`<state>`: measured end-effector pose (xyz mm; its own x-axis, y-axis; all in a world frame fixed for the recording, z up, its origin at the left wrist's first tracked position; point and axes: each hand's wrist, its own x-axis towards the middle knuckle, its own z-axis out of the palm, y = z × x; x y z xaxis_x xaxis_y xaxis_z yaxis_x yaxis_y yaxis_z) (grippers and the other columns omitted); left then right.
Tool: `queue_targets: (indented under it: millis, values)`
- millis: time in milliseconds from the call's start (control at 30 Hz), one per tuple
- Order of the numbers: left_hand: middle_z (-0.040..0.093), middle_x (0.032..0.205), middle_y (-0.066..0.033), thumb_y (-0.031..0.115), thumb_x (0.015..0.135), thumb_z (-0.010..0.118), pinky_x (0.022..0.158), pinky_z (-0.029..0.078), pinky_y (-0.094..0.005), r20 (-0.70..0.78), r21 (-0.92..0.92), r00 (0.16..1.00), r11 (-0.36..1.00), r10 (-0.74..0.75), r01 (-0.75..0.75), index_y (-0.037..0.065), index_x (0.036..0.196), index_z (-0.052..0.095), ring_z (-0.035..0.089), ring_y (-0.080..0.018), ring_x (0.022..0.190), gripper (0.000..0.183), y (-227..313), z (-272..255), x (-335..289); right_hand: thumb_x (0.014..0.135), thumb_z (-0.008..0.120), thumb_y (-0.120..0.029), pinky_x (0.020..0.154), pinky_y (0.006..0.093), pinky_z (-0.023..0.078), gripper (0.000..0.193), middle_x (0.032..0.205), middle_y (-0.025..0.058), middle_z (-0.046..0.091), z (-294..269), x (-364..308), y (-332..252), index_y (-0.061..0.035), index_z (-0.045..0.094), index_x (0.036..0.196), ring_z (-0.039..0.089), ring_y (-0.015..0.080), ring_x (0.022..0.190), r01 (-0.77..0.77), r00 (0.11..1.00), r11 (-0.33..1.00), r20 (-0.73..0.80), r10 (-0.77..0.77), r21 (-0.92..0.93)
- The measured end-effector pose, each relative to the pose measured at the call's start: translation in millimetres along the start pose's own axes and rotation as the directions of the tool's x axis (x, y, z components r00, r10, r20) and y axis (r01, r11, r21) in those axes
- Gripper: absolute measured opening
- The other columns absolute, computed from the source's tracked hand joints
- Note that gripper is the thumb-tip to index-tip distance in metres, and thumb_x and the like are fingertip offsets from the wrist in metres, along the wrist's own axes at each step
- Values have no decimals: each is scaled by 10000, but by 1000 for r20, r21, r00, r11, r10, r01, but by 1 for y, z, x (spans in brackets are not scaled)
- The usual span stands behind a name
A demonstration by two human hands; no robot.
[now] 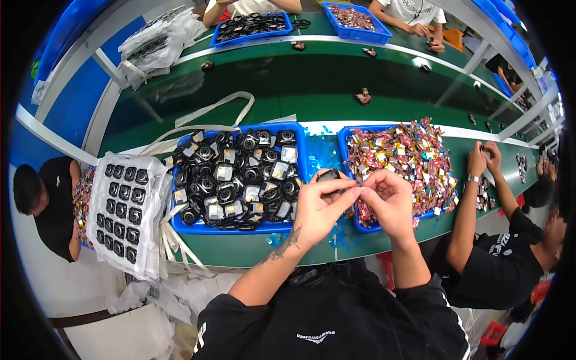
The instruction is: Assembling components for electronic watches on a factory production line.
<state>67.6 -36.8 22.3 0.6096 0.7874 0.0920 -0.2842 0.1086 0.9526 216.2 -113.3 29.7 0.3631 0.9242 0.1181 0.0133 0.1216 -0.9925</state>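
Between the two trays, my hands meet with their fingertips together. My left hand [321, 210] is closed on a black watch case [328, 175], which shows above the index finger. Thumb and index finger of my right hand [390, 201] pinch close against the left fingertips; whatever small part sits there is hidden by the fingers. To the left stands a blue tray [240, 228] heaped with black watch cases [225, 173]. A second blue tray [343, 144], just beyond my right hand, is piled with small red, yellow and silver circuit parts [399, 150].
Foam sheets with rows of watch cases [123, 207] lean at the left. White strapping [210, 105] loops behind the left tray. Blue film scraps [324, 150] litter the gap between trays. A green conveyor belt [288, 78] carries scattered parts. Co-workers sit right, left and opposite.
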Motion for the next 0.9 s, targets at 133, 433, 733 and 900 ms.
queue_targets:
  millis: [133,433,733,900]
  values:
    - [608,799,-17,63,866,703,568,437,-192,-28,-147,997,987,-76,71,-38,961,695,546,-45,678,139,-6,-5,3,859,665,15,711,216,496,208,943,60,640,10,2,4,32,589,1052,604,92,863,-8,1000,994,24,6,104]
    - [577,673,3,107,890,684,483,362,-205,-232,-346,960,936,-155,67,-42,927,692,472,-35,551,154,-3,1,7,807,668,59,719,245,522,382,900,51,630,22,-15,9,8,572,1173,600,95,782,37,998,984,-47,-46,-177]
    - [581,664,7,121,889,690,470,361,-198,-261,-355,950,932,-170,69,-34,930,696,478,-35,527,161,2,0,4,802,696,28,685,230,498,406,872,63,656,32,-12,6,-2,553,1181,635,104,803,92,993,960,-53,-109,-263]
    - [574,655,7,118,895,681,468,363,-201,-237,-406,950,909,-205,94,-37,937,694,478,-38,526,161,2,0,2,794,714,22,707,225,490,497,889,66,658,34,-11,2,-6,494,1239,629,102,820,-26,999,997,-17,27,74]
